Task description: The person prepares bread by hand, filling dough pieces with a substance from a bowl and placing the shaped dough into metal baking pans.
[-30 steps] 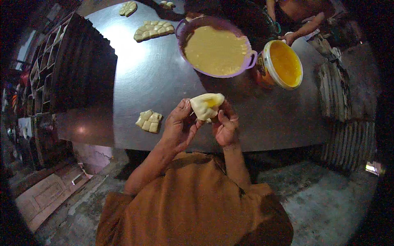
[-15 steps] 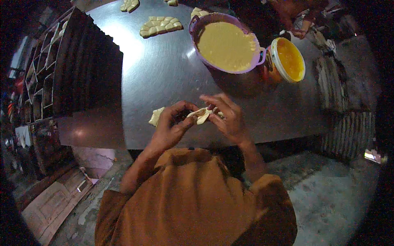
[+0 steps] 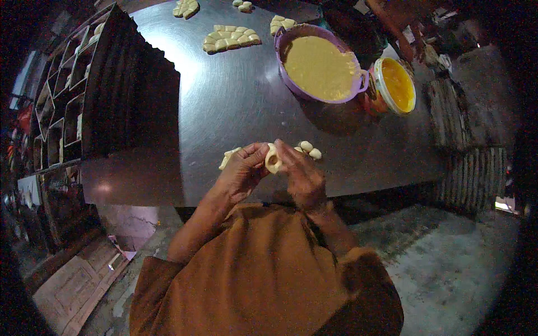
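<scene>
Over the near edge of the metal table, a small pale piece of dough sits between my two hands. It is cupped, with a dark hollow facing up. My left hand pinches its left side between thumb and fingers. Against its right side, the fingers of my right hand press, slightly blurred. Several small dough balls lie on the table just beyond my right hand. Another bit of dough shows behind my left hand, partly covered by it.
Purple basin of pale yellow batter or dough stands at far right, beside a tilted-looking bucket with orange-yellow contents. Portioned dough slabs lie at the back. A dark stack of trays or boxes stands left. Another person's arm reaches in at far right.
The dough piece has turned from a wide, folded-open shape to a more upright cup. My right hand has come lower beside it, uncovering the dough balls. The whole view has shifted slightly.
</scene>
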### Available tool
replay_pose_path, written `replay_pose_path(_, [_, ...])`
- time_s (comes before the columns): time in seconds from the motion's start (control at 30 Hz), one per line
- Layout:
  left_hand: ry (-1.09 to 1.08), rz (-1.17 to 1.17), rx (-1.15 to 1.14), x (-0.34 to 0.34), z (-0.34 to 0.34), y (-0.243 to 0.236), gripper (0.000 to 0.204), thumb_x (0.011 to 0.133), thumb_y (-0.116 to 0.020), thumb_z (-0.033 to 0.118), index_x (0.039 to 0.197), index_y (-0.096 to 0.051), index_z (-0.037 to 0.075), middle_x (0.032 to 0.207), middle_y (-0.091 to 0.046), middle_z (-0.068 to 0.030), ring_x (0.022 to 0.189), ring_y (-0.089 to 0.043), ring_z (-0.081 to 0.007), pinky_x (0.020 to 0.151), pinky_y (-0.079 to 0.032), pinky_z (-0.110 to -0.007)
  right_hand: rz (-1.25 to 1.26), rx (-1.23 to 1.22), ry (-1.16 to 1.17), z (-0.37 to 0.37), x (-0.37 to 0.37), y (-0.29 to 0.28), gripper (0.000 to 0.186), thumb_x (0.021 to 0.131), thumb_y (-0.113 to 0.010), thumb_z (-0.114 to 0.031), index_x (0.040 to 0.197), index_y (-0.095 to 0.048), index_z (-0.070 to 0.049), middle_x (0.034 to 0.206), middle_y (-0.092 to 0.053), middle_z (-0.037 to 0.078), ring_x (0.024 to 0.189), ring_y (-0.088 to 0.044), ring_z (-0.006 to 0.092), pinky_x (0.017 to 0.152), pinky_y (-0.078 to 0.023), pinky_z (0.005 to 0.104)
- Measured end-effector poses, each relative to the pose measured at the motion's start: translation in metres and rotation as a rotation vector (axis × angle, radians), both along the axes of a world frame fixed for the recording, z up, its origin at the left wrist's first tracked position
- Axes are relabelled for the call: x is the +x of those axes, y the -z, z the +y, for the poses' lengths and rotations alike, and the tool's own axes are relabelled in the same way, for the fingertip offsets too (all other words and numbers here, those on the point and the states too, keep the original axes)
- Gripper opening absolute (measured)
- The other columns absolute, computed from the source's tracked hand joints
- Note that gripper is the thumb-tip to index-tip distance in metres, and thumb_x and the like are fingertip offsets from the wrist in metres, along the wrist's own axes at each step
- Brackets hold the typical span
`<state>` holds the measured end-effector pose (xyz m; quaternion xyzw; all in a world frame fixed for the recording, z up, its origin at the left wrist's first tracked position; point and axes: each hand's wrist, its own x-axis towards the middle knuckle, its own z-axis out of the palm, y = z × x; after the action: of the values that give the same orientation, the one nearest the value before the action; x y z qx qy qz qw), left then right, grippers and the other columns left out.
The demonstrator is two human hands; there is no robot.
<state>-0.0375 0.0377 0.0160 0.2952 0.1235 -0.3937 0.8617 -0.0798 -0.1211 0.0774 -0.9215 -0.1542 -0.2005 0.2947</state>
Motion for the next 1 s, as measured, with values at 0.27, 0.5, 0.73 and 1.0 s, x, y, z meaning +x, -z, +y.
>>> replay_pose_path(0.27, [-0.071, -0.171, 0.200, -0.007, 0.002, -0.008, 0.027, 0.093, -0.064, 0.018, 0.116, -0.063, 0.003, 0.106, -0.067, -0.0072, 0.095, -0.064, -0.0151, 0.082, -0.053, -0.029, -0.120, -0.066, 0.206, 0.020, -0.011, 0.015, 0.027, 0.083, -0.074, -0.010, 0.108, -0.069, -0.004, 0.096, -0.068, 0.010, 0.092, -0.067, 0.0204, 0.079, -0.055, 0.0341])
replay_pose_path(0.5, [0.043, -0.487, 0.393, -0.001, 0.010, -0.037, 0.032, 0.090, -0.067, 0.012, 0.119, -0.063, 0.000, 0.109, -0.068, -0.0080, 0.100, -0.064, -0.0165, 0.090, -0.051, -0.030, 0.394, 0.781, 0.302, 0.009, -0.005, 0.028, 0.014, 0.086, -0.073, -0.011, 0.095, -0.071, -0.001, 0.091, -0.069, 0.007, 0.087, -0.064, 0.0143, 0.078, -0.054, 0.0302])
replay_pose_path(0.73, [-0.197, -0.364, 0.347, -0.015, -0.015, -0.010, 0.029, 0.092, -0.065, 0.015, 0.116, -0.066, 0.000, 0.104, -0.069, -0.0084, 0.092, -0.066, -0.0160, 0.086, -0.053, -0.029, 0.143, 0.443, 0.261, 0.014, -0.016, 0.018, 0.015, 0.079, -0.074, -0.002, 0.094, -0.072, -0.005, 0.101, -0.068, 0.004, 0.094, -0.063, 0.0186, 0.082, -0.054, 0.0316])
replay_pose_path(1.0, [-0.028, -0.600, 0.530, -0.018, -0.028, -0.016, 0.026, 0.095, -0.061, 0.015, 0.114, -0.066, -0.002, 0.100, -0.069, -0.0098, 0.092, -0.065, -0.0160, 0.083, -0.053, -0.030, -0.081, -0.042, -0.033, -0.038, -0.018, 0.044, 0.032, 0.077, -0.071, 0.003, 0.105, -0.071, -0.011, 0.098, -0.067, 0.002, 0.095, -0.064, 0.0197, 0.082, -0.054, 0.0332])
